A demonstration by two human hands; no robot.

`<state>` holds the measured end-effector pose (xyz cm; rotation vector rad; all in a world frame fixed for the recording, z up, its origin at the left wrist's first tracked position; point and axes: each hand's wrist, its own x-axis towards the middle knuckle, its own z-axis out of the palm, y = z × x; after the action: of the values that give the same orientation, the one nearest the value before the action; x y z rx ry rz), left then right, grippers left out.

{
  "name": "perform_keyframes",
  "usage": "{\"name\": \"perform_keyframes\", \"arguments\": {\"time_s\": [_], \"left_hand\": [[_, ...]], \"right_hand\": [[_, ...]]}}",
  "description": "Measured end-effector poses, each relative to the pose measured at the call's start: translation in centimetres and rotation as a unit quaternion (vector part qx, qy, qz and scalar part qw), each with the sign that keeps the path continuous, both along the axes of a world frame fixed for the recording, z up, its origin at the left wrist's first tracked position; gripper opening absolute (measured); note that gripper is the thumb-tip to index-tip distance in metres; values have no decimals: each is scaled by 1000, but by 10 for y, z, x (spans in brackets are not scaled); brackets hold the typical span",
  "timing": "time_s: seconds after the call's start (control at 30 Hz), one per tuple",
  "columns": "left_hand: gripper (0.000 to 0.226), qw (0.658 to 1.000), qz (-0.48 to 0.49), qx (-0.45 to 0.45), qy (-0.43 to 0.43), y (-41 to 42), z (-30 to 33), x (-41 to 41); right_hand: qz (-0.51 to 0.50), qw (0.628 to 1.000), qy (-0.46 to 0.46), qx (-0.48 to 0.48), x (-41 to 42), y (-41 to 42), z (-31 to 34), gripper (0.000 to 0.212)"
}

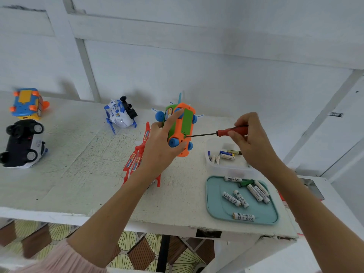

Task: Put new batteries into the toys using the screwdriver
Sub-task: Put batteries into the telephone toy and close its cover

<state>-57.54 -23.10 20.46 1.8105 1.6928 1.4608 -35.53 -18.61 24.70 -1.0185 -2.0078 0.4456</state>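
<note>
Head view, the only one. We see the left hand (160,143) wrapped around an orange and green toy car (182,129), lifted off the white table (78,164) with its underside turned to the right. The thumb lies along the near side and the fingers curl over the top by a blue wheel. The green battery cover (187,121) looks in place, so we judge this to be the screw stage, loosening or tightening, can't tell which.

The right hand (249,138) pinches the red handle of the screwdriver (220,133), fingers closed on it. The shaft runs roughly level and the tip meets the car's base just below the cover.

To do it well, we'd keep the shaft in line with the screw, press in lightly so the tip doesn't slip out, twist with the fingertips only, and brace the car hard against the palm. The screw is tiny, so catch it as it comes out.

White batteries lie in the teal tray (214,205) at front right. A clear tub (224,168) just behind it holds mixed batteries.

Also on the table are a red toy (136,158) partly behind the left wrist, a white and blue toy plane (120,115), a black and white toy car (23,143) and a blue and orange toy car (26,103).
</note>
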Motion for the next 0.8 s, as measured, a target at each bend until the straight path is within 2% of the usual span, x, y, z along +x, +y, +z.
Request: {"name": "perform_keyframes", "arguments": {"time_s": [0.13, 0.23, 0.37, 0.5, 0.57, 0.67, 0.73, 0.8], "left_hand": [[73, 1000, 9, -2, 6, 0, -1, 0], [73, 1000, 8, 1, 9, -1, 0, 1], [74, 1000, 11, 5, 6, -2, 2, 0], [74, 1000, 12, 6, 12, -2, 3, 1], [74, 1000, 11, 5, 14, -2, 4, 1], [74, 1000, 13, 9, 15, -3, 4, 1], [74, 1000, 15, 14, 15, -3, 4, 1], [74, 1000, 12, 14, 11, -3, 4, 0]], "right_hand": [[-4, 1000, -14, -7, 0, 1, 1, 13], [18, 1000, -12, 9, 1, -2, 0, 26], [-9, 1000, -28, 11, 2, -1, 0, 7], [30, 1000, -5, 0, 2, -4, -3, 30], [13, 999, -12, 32, 1, -4, -1, 21], [-6, 1000, -17, -4, 2, -1, -1, 7], [22, 999, 6, -34, 3, -2, -3, 19], [25, 1000, 4, -16, 3, -4, -3, 29]]}}
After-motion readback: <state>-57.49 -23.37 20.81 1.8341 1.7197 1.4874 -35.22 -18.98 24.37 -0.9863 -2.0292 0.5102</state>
